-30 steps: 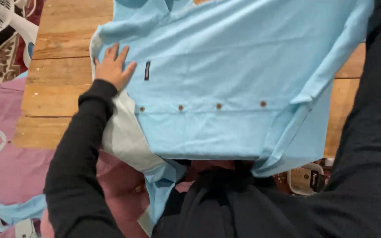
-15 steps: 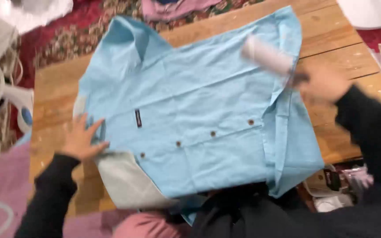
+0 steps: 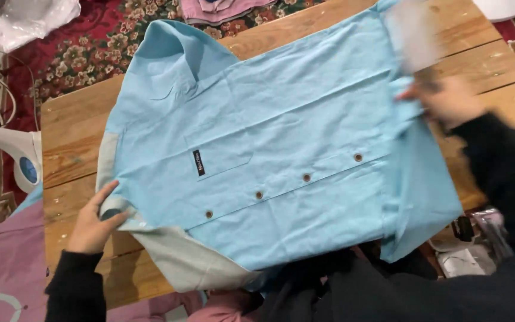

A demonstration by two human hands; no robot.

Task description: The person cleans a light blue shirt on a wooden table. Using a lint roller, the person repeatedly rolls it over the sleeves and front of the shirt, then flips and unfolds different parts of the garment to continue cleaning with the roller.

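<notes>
A light blue shirt (image 3: pixel 281 149) lay spread flat across the wooden worktop (image 3: pixel 70 137), buttoned, its collar toward the far left corner and its hem hanging over the near edge. The left hand (image 3: pixel 93 220) rested at the shirt's near left edge, fingers spread, thumb pressing the folded sleeve cuff. The right hand (image 3: pixel 448 101) was at the shirt's right side, blurred, gripping a pale roller-like object (image 3: pixel 412 36); I could not tell how tightly. A white fan (image 3: pixel 1 143) stood on the patterned rug (image 3: pixel 61 65) to the left.
</notes>
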